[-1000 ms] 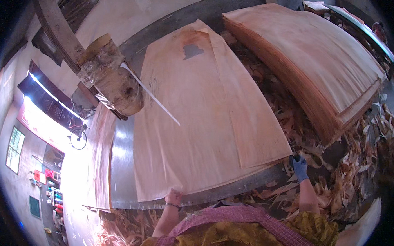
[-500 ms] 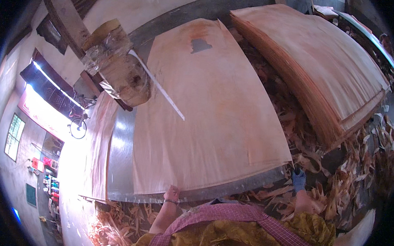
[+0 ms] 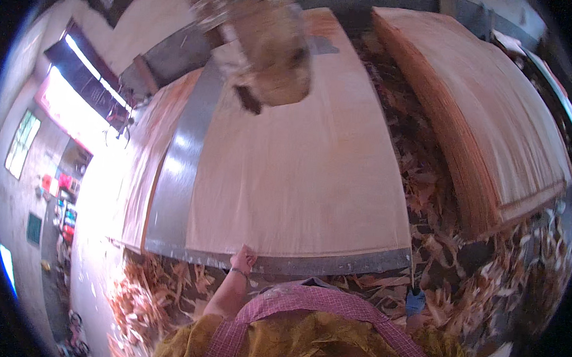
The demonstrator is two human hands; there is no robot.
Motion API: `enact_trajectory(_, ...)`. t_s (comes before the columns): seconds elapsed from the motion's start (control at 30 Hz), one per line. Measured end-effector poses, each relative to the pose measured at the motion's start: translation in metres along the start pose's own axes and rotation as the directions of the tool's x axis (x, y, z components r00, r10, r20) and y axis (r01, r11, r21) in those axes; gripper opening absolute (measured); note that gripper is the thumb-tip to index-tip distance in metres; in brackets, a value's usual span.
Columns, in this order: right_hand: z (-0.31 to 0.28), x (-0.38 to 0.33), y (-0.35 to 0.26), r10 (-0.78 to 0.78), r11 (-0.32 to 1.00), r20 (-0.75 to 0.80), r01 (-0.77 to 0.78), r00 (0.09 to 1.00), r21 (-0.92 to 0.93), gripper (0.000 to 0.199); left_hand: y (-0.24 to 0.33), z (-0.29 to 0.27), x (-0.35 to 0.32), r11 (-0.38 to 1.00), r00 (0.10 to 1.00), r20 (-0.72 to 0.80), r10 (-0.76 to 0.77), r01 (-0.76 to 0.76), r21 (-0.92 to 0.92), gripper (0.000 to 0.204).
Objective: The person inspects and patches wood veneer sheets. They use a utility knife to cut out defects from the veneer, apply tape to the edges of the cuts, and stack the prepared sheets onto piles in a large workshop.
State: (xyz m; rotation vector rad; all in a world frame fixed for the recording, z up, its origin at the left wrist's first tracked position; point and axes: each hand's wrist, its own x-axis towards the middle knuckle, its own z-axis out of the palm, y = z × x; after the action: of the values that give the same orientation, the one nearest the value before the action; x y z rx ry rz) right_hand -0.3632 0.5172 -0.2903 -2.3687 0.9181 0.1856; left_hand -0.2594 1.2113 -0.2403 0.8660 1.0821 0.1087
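Observation:
A wide, pale wood veneer sheet point(image 3: 299, 179) lies over a grey metal-topped table point(image 3: 178, 167). At the sheet's near edge, left of centre, my left hand point(image 3: 243, 259) has its fingers curled closed against the veneer. My right hand point(image 3: 414, 302), in a blue glove, is low beyond the table's near right corner. It is closed around a thin, upright tool point(image 3: 413, 273) whose kind is too small to make out. A blurred brown block point(image 3: 272, 50), partly wrapped in clear plastic, overhangs the far part of the sheet and hides some of it.
A thick stack of veneer point(image 3: 480, 117) stands to the right, across a gap littered with shavings. More veneer point(image 3: 156, 154) lies along the table's left side. Curled wood scraps point(image 3: 144, 293) cover the floor near me. A bright doorway point(image 3: 78, 105) is at the left.
The view has shifted, and the brown block now appears farther right and higher. A white strip beside it is out of sight. My gloved right hand has come lower; my left stays at the sheet's edge.

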Motion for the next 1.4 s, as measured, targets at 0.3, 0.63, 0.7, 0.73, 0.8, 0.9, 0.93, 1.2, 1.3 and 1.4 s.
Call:
enact_trajectory(0.3,-0.087,0.021,-0.064,-0.296,0.950,-0.134,0.277,0.946,-0.144,0.037,-0.016,0.025,-0.035,0.997,0.997,0.003,0.074,-0.074,-0.019,0.033)
enact_trajectory(0.63,0.039,-0.081,-0.364,-0.242,0.765,0.395,-0.076,0.886,0.640,0.032,0.001,0.027,-0.063,1.000,0.996,0.088,-0.002,0.004,-0.026,0.024)
enact_trajectory(0.7,0.081,-0.094,-0.405,-0.256,0.762,0.376,-0.054,0.890,0.645,0.035,0.001,0.021,-0.056,0.999,0.984,0.174,-0.024,0.032,-0.041,0.025)
enact_trajectory(0.73,0.099,-0.107,-0.427,-0.290,0.772,0.374,-0.015,0.881,0.635,0.036,0.003,0.011,-0.048,0.998,0.979,0.204,-0.027,0.039,-0.051,0.025)
enact_trajectory(0.8,0.126,-0.121,-0.453,-0.341,0.766,0.400,0.005,0.851,0.643,0.040,0.007,0.001,-0.039,0.998,0.972,0.231,-0.054,0.059,-0.013,0.027)
enact_trajectory(0.9,0.156,-0.098,-0.435,-0.585,0.780,0.011,0.559,0.811,0.280,0.045,0.008,0.013,-0.038,0.993,0.924,0.367,-0.108,0.117,-0.002,0.023)
enact_trajectory(0.93,0.156,-0.086,-0.419,-0.699,0.710,-0.131,0.704,0.703,-0.014,0.047,0.010,0.025,-0.044,0.989,0.918,0.370,-0.143,0.144,0.024,0.022)
enact_trajectory(1.2,0.085,-0.197,-0.281,-0.517,0.850,-0.090,0.523,0.851,0.062,0.039,0.028,-0.016,-0.093,0.896,0.886,0.288,-0.364,0.249,0.368,0.029)
enact_trajectory(1.3,0.075,-0.245,-0.205,-0.305,0.949,0.043,0.299,0.951,0.100,0.038,0.021,-0.027,-0.101,0.776,0.897,0.334,-0.289,0.015,0.631,0.033)
enact_trajectory(1.4,0.065,-0.295,-0.102,-0.072,0.992,0.166,0.054,0.983,0.116,0.038,-0.004,0.008,-0.152,0.609,0.862,0.440,-0.252,-0.212,0.764,0.036)
